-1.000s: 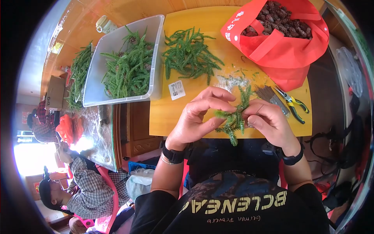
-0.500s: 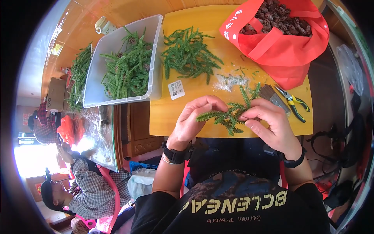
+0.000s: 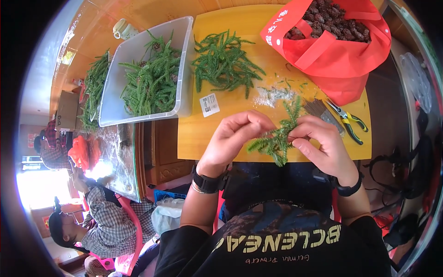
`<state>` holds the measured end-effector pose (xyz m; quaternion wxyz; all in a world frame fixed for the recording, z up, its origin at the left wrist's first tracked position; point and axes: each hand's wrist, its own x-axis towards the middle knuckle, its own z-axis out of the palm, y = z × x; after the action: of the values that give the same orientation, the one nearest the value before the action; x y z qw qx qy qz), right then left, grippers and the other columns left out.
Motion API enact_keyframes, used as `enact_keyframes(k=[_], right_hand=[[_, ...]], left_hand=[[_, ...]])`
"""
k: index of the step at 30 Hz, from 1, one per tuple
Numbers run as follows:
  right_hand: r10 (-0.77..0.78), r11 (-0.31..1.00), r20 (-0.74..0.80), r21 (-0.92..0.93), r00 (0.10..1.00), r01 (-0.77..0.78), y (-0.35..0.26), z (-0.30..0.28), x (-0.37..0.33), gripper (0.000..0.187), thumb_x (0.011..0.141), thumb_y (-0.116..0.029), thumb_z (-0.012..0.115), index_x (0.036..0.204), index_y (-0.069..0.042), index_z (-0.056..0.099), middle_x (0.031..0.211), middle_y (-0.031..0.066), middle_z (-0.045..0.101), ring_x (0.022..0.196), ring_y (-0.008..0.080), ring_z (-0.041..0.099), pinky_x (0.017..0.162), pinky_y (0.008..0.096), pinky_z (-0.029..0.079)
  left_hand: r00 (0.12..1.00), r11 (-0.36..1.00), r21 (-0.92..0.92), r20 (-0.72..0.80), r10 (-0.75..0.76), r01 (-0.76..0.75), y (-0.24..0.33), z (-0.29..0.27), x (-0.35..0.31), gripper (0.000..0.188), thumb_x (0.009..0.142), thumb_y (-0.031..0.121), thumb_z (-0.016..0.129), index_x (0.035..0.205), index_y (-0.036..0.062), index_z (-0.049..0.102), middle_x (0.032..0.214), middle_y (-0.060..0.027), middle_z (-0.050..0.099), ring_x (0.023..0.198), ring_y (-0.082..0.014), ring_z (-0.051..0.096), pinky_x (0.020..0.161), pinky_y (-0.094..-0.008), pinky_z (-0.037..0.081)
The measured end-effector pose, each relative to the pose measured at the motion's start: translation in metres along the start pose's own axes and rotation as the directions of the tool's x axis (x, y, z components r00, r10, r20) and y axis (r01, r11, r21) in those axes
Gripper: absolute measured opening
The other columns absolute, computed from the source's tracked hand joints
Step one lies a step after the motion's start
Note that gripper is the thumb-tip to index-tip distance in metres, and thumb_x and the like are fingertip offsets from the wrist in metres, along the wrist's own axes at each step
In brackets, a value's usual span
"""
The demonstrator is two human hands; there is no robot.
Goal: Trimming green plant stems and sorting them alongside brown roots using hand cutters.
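Green sprig bundle (image 3: 277,141): several short needle-leaved twigs bunched together, fanned out at both ends. Held above the near edge of the yellow board (image 3: 240,115), tilted, upper tips pointing up-right, lower tips hanging past the board's edge.

On the yellow wooden tabletop (image 3: 203,134), the loose pile of green needle sprigs (image 3: 224,62) lies at the far middle. Left of it sits the clear plastic tub of sprigs (image 3: 145,76), right of it the red fabric bag of brown cones (image 3: 334,39). The yellow-handled pliers (image 3: 348,121) lie near the right edge, before the bag.
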<state>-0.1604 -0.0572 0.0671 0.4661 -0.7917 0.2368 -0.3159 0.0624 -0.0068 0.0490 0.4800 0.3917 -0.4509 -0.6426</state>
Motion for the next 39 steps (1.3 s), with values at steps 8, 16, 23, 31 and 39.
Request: enact_keyframes(k=[8, 16, 23, 31, 39], right_hand=[[0.078, 0.934, 0.183, 0.329, 0.980, -0.136, 0.010, -0.001, -0.003, 0.010, 0.087, -0.007, 0.056, 0.087, 0.003, 0.058, 0.078, 0.0060, 0.057, 0.070, 0.0143, 0.054, 0.064, 0.0262, 0.043], [0.132, 0.814, 0.313, 0.507, 0.941, -0.283, 0.012, -0.003, -0.004, 0.012, 0.090, -0.007, 0.052, 0.089, 0.003, 0.058, 0.080, 0.0017, 0.058, 0.071, 0.0071, 0.052, 0.064, 0.0226, 0.043], [0.071, 0.699, 0.431, 0.622, 0.900, -0.353, 0.022, -0.002, -0.009, 0.014, 0.092, -0.009, 0.051, 0.089, 0.003, 0.057, 0.084, 0.0030, 0.058, 0.073, 0.0082, 0.052, 0.066, 0.0224, 0.043], [0.191, 0.634, 0.434, 0.630, 0.880, -0.449, 0.033, -0.001, -0.016, 0.016, 0.093, -0.010, 0.049, 0.094, 0.004, 0.057, 0.091, 0.0036, 0.059, 0.080, 0.0099, 0.054, 0.072, 0.0238, 0.043], [0.317, 0.935, -0.130, 0.210, 0.940, -0.286, 0.036, -0.017, -0.027, 0.018, 0.091, -0.001, 0.042, 0.096, 0.003, 0.058, 0.097, 0.0059, 0.059, 0.080, 0.0103, 0.055, 0.069, 0.0229, 0.043]], left_hand=[[0.911, 0.913, 0.169, 0.257, 0.324, -0.372, -0.009, 0.008, 0.012, 0.063, 0.069, 0.010, 0.071, 0.128, 0.0051, 0.049, 0.123, -0.0099, 0.049, 0.111, -0.0207, 0.045, 0.094, -0.0329, 0.035], [0.887, 0.921, -0.001, 0.270, 0.375, -0.389, -0.005, 0.016, 0.014, 0.035, 0.070, 0.018, 0.077, 0.098, -0.0002, 0.065, 0.100, -0.0164, 0.062, 0.100, -0.0302, 0.057, 0.087, -0.0407, 0.043], [0.915, 0.939, -0.139, 0.217, 0.339, -0.315, -0.006, 0.018, 0.008, 0.027, 0.073, 0.006, 0.073, 0.098, 0.0010, 0.065, 0.085, -0.0131, 0.064, 0.087, -0.0280, 0.061, 0.078, -0.0357, 0.048], [0.976, 0.978, -0.100, 0.100, 0.192, -0.182, -0.008, 0.019, 0.005, 0.020, 0.080, 0.001, 0.066, 0.099, -0.0029, 0.059, 0.089, -0.0111, 0.061, 0.082, -0.0179, 0.061, 0.072, -0.0301, 0.052], [0.952, 0.976, 0.124, -0.227, 0.204, -0.180, -0.009, 0.021, 0.005, 0.017, 0.081, -0.005, 0.063, 0.096, -0.0018, 0.056, 0.091, -0.0051, 0.061, 0.078, -0.0102, 0.062, 0.072, -0.0224, 0.052]])
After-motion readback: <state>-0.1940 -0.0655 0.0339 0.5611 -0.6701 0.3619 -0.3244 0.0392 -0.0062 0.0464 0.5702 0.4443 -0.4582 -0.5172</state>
